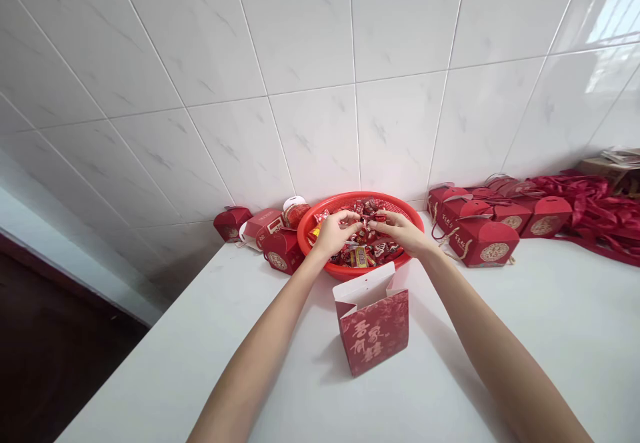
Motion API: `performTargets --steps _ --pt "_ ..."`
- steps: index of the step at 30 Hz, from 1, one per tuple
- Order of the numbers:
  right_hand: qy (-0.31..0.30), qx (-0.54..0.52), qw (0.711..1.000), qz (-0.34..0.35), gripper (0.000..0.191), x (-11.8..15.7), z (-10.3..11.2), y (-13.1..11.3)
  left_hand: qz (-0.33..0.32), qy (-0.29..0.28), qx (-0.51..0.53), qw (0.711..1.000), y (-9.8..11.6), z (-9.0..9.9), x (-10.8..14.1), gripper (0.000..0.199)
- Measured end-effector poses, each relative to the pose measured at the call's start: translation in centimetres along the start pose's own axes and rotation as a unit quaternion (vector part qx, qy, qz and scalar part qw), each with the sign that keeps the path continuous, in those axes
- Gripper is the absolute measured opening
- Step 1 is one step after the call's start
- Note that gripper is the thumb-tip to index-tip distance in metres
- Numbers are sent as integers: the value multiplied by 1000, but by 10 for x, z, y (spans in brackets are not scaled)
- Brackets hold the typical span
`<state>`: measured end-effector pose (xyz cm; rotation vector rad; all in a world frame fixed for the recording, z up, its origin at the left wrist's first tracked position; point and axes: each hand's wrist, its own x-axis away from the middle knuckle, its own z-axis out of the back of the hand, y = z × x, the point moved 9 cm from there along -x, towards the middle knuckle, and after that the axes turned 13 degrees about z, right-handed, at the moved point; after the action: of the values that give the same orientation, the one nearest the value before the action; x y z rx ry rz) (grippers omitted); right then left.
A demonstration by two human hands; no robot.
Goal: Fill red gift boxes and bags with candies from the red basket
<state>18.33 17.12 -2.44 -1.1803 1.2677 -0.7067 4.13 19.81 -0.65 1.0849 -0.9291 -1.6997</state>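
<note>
A red plastic basket [413, 211] holds many wrapped candies [381, 251], mostly dark red, with some gold and yellow ones. My left hand [336, 231] and my right hand [404, 233] are both over it, thumbs and fingers bent in a pinch and nearly meeting. Between their fingertips is a small red wrapped candy [365, 223], partly hidden by the fingers. In front of the basket, between my forearms, stands a dark red paper gift box [375, 333] with gold lettering; its top is open and its white inner flap is raised.
Folded red gift boxes [484, 241] with rope handles stand to the right, beside a heap of red ribbon [600, 206]. More red boxes [281, 251] are left of the basket. A tiled wall [310, 136] rises behind the white table [210, 363].
</note>
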Motion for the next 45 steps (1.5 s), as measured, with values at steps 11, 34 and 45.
performTargets --steps 11,34,45 --pt "49 -6 999 17 35 -4 9 1 33 -39 27 998 -1 -8 -1 22" --pt "157 24 986 48 39 -3 29 3 77 -327 -451 827 -21 -69 31 38" --pt "157 22 986 49 42 -3 28 1 67 -273 -343 896 -18 -62 20 27"
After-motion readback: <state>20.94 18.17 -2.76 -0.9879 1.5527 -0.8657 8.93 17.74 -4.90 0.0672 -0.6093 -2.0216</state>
